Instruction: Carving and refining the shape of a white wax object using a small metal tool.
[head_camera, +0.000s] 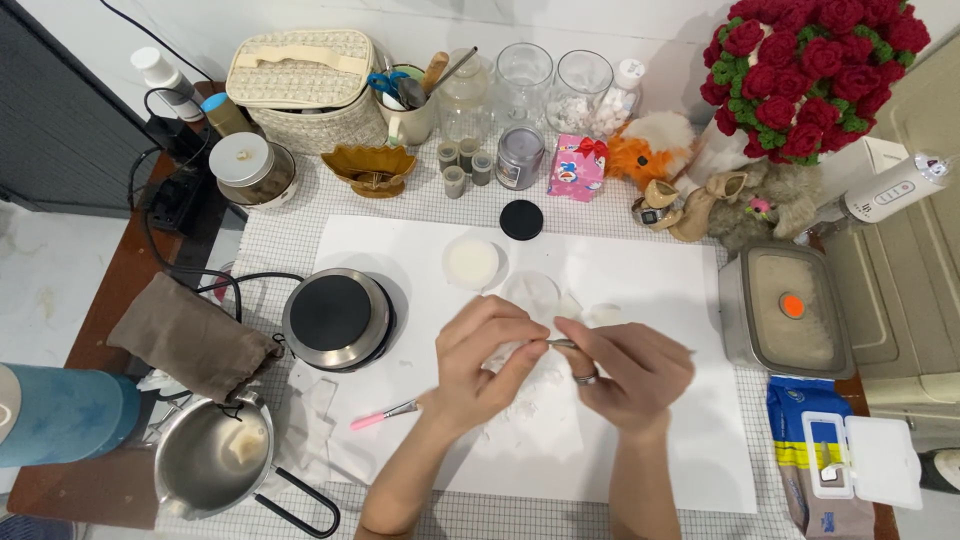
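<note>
My left hand (480, 360) and my right hand (625, 370) meet over a white sheet of paper (660, 440) in the middle of the table. The right hand, with a ring on one finger, pinches a thin metal tool (560, 343) whose tip points at the left hand's fingertips. The left hand's fingers are curled around a small pale piece that I cannot make out. White flakes (535, 395) lie on the paper under both hands. Just beyond the hands sit a small clear cup of white wax (472, 262) and a clear round lid (530, 292).
A small round hot plate (335, 318) stands left of the hands, a pink-handled brush (383, 413) beside it, a steel pouring pot (215, 455) at the near left. Jars, a woven basket (300, 90) and red crochet roses (810, 70) line the back. A lidded container (790, 310) sits right.
</note>
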